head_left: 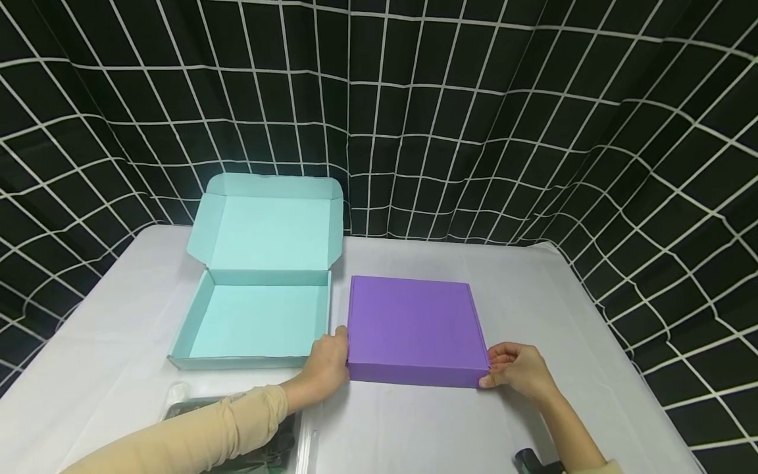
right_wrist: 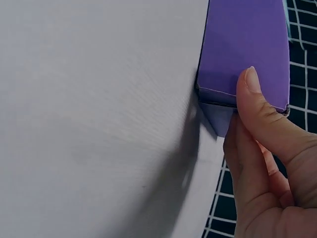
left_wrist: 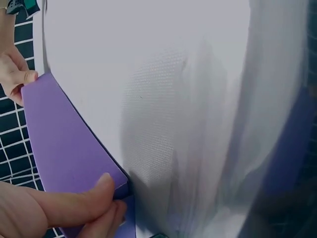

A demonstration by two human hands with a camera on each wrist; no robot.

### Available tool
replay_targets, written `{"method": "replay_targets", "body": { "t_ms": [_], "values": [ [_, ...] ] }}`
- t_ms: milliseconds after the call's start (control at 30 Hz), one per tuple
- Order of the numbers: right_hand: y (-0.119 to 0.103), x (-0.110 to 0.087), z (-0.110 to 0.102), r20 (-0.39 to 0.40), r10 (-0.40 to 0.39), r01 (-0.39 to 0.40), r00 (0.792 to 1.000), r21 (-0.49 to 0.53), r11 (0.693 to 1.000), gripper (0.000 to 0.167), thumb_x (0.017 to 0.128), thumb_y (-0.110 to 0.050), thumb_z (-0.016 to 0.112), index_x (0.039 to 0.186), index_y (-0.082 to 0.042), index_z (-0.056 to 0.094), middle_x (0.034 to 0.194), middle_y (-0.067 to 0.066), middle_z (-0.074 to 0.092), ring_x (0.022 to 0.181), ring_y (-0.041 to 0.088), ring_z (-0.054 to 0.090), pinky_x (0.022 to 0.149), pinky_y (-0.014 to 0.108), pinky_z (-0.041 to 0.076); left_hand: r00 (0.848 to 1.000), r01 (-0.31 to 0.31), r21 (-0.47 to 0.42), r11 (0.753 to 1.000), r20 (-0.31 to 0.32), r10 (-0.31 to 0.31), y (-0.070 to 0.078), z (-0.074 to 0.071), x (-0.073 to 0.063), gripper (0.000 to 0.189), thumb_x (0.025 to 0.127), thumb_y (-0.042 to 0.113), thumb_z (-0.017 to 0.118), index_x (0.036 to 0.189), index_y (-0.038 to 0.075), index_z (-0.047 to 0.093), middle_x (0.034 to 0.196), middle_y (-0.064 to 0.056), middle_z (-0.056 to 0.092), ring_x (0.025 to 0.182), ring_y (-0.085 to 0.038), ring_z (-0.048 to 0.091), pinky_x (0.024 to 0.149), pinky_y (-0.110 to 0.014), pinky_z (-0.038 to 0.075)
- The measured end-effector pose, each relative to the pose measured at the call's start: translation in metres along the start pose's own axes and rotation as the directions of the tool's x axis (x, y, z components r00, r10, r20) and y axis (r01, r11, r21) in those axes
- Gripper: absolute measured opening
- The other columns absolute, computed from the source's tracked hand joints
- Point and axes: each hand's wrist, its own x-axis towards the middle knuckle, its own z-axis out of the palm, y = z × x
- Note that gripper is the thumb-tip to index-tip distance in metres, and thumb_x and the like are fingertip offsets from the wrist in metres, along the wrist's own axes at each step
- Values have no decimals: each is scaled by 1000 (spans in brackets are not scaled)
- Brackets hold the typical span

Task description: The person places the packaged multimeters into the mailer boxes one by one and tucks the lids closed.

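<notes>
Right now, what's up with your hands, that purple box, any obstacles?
Left fingers, right fingers: pinching near corners of purple box. Box closed. Possibly in the way: open teal box, close on the left.

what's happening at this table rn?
A person has a closed purple box between both hands: the left hand pinches its near left corner, the right hand its near right corner. Left of it, a teal box sits open with its lid up. Something dark in clear plastic lies partly hidden under the left sleeve; can't tell what.
</notes>
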Motion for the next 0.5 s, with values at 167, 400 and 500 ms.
{"method": "replay_targets", "body": {
  "t_ms": [167, 400, 500],
  "values": [
    [2, -3, 1, -2, -10, 10, 1000, -20, 1000, 40, 58, 12, 84, 92, 13, 62, 72, 4, 65, 67, 11, 60, 59, 20, 53, 999, -2, -3, 1000, 35, 2, 0, -2, 1, 35, 58, -23, 64, 82, -3, 49, 65, -19, 59, 54, -27, 60, 47, -32, 55],
    [-11, -15, 3, -7, -41, 40, 999, -142, 989, 42, 64, 5, 85, 97, 10, 60, 76, 4, 63, 71, 14, 59, 60, 21, 52, 938, 148, -73, 986, 327, -117, 0, -27, 10, 46, 57, -8, 84, 90, -2, 52, 78, -14, 63, 69, -26, 61, 64, -37, 55],
    [-13, -22, 2, 1, -39, 38, 999, -165, 986, 45, 68, -1, 84, 104, 12, 60, 84, 6, 66, 77, 14, 62, 64, 21, 53, 898, 225, -127, 966, 411, -156, -1, -38, 6, 49, 63, 1, 85, 101, -5, 54, 92, -16, 68, 84, -30, 64, 75, -41, 53]
  ]
}}
